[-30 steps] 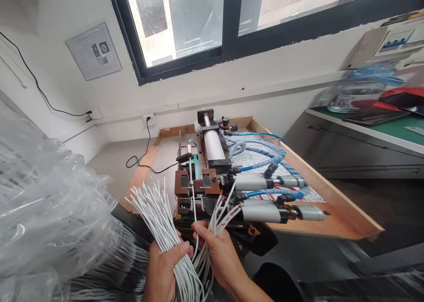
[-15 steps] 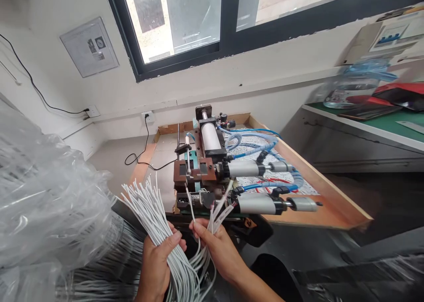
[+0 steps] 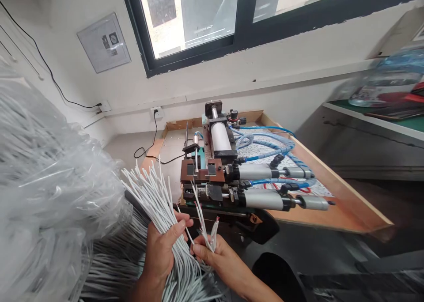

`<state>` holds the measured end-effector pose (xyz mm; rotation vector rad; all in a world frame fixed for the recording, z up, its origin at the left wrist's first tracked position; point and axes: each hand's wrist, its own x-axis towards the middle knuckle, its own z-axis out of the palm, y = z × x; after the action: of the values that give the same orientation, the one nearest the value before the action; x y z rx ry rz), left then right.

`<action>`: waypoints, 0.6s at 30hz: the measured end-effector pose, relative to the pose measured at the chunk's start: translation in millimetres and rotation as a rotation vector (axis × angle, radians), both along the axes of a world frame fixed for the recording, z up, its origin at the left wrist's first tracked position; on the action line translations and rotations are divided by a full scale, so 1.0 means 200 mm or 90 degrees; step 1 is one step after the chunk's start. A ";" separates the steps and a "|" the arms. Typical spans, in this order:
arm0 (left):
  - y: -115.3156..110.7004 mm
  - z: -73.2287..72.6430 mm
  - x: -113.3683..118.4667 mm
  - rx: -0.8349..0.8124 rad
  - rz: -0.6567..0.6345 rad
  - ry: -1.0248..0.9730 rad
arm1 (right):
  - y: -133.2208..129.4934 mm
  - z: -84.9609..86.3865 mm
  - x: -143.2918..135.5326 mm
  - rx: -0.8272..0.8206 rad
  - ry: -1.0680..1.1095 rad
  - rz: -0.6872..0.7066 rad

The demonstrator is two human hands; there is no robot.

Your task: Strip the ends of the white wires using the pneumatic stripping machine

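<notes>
A thick bundle of white cables [image 3: 155,200] is gripped in my left hand [image 3: 164,244], its ends fanning up and to the left. My right hand [image 3: 215,253] is closed around a smaller group of white cables [image 3: 206,229], some with reddish wire tips showing. One single cable lies at the fingertips of my right hand, close to the left hand's bundle. Just beyond both hands stands a pneumatic machine [image 3: 212,169] with brown blocks and silver cylinders; neither hand touches it. The lower lengths of the cables hang between my wrists.
Plastic-wrapped cable bundles [image 3: 56,183] are piled at the left. A low wooden border [image 3: 344,191] surrounds the machine on its table, with blue air hoses [image 3: 265,143] at its right. A green-topped shelf [image 3: 410,121] holds a large plastic bottle at the far right.
My right hand has drawn its cables back and down from the machine's front. A single cable now sits at its fingertips beside the bundle. The view has turned slightly left.
</notes>
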<state>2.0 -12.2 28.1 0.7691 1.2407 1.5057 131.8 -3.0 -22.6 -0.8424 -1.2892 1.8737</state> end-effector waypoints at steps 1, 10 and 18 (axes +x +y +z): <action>0.00 0.00 0.00 -0.003 -0.005 0.007 | -0.01 0.00 0.00 0.013 0.001 -0.001; 0.02 -0.04 0.00 -0.026 -0.088 0.029 | -0.05 -0.02 0.00 0.034 0.012 0.020; 0.01 -0.04 0.01 -0.049 -0.043 -0.012 | -0.06 0.00 -0.02 -0.007 0.049 0.030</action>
<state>3.8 -10.0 20.0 0.7366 1.2390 1.3991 128.6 -15.6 -21.8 -0.7438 -1.2620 1.9329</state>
